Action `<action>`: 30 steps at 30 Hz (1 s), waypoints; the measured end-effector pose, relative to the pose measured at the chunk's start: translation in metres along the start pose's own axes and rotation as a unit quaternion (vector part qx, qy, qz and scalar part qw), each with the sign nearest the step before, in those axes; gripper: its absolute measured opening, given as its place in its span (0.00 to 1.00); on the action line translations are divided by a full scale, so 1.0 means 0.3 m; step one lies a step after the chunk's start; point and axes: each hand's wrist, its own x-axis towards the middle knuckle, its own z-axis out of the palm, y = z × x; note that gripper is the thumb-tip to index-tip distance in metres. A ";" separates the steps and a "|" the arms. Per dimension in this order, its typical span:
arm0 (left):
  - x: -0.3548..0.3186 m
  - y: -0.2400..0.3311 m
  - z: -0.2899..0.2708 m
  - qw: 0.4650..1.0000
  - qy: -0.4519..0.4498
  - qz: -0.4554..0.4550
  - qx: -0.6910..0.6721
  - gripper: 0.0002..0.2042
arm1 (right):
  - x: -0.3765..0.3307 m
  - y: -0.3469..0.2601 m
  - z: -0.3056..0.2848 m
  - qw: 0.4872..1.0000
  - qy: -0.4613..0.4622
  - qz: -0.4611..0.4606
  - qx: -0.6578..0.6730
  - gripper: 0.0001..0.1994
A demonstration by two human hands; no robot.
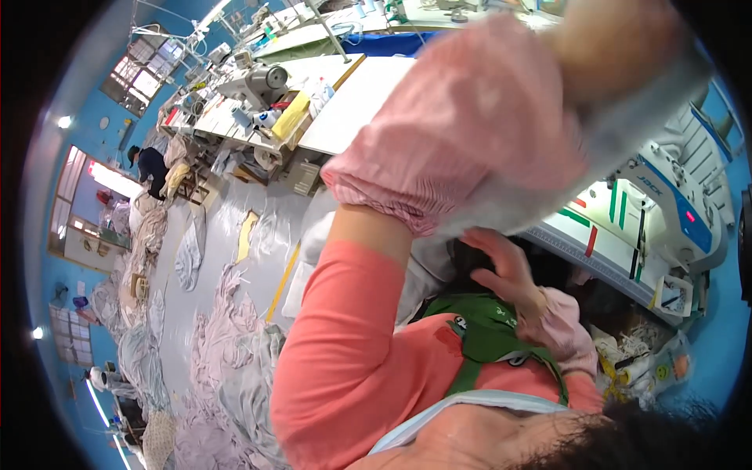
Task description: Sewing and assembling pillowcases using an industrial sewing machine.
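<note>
My left arm, in a coral sleeve with a pink striped oversleeve (pixel 462 133), reaches up across the view to the right. At its end my left hand (pixel 623 51) is smeared by motion, so its fingers do not show clearly. A pale whitish cloth (pixel 627 117), also blurred, stretches below that hand and forearm; whether the hand grips it I cannot tell. Lower down, in front of my green apron (pixel 486 325), is my right hand (pixel 509 270), fingers stretched and thumb apart, holding nothing visible. It lies just under the pale cloth's edge.
A white-and-blue sewing machine (pixel 674 200) stands right, its bed bearing green and red strips. Beside it are a small basket (pixel 674 298) and a plastic bag (pixel 670 364). Another machine (pixel 254 84) stands far left. Garment heaps (pixel 227 337) cover the floor; a person (pixel 150 166) stands beyond.
</note>
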 end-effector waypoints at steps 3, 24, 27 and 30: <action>-0.256 -0.037 0.141 0.928 -0.346 0.027 -0.139 0.08 | -0.159 -0.045 -0.091 0.957 0.221 -0.157 -0.101 0.24; -1.169 0.072 -0.105 0.632 -0.372 -0.556 -0.391 0.13 | -0.131 0.147 -0.196 0.963 0.198 0.177 -0.045 0.07; -1.194 0.130 -0.109 0.635 -0.305 -0.572 -0.422 0.13 | -0.124 0.163 -0.191 0.971 0.160 0.177 0.000 0.08; -1.200 0.145 -0.129 0.627 -0.304 -0.579 -0.422 0.14 | -0.131 0.185 -0.189 0.968 0.185 0.170 -0.024 0.09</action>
